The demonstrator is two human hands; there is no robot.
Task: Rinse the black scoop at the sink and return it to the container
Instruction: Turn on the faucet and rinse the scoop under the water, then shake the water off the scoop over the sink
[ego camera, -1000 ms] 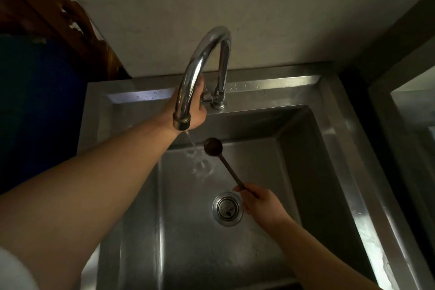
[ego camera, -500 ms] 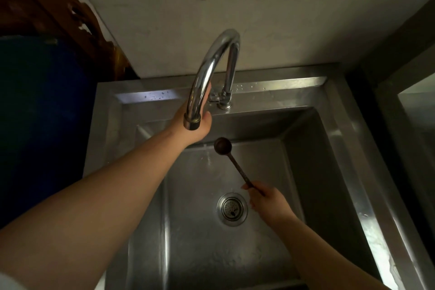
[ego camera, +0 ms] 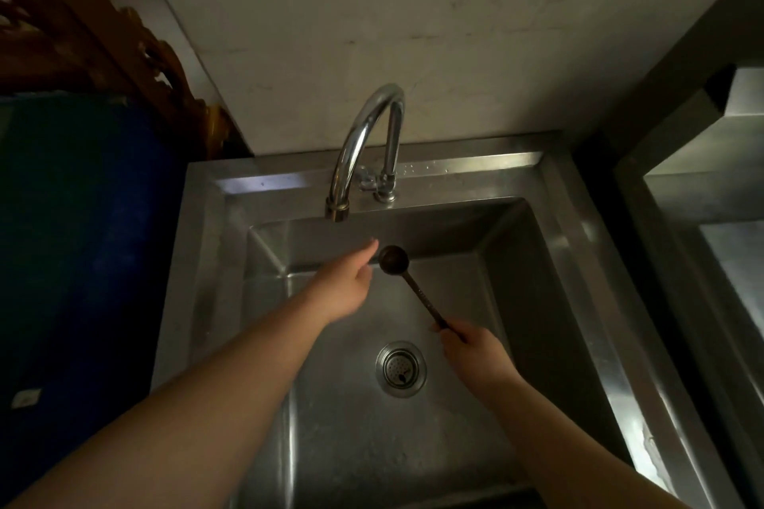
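The right hand (ego camera: 475,355) pinches the black scoop (ego camera: 409,281) by its handle end, bowl angled up-left toward the open, empty left hand (ego camera: 345,285).

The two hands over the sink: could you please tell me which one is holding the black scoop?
The right hand holds it, closed around the handle end of the black scoop. The left hand is empty, fingers extended beside the scoop's bowl.

Two bare forearms, no sleeves, left hand (ego camera: 345,287) and right hand (ego camera: 475,355) ungloved.

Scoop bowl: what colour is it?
Dark brown to black on the scoop, seen in the head view.
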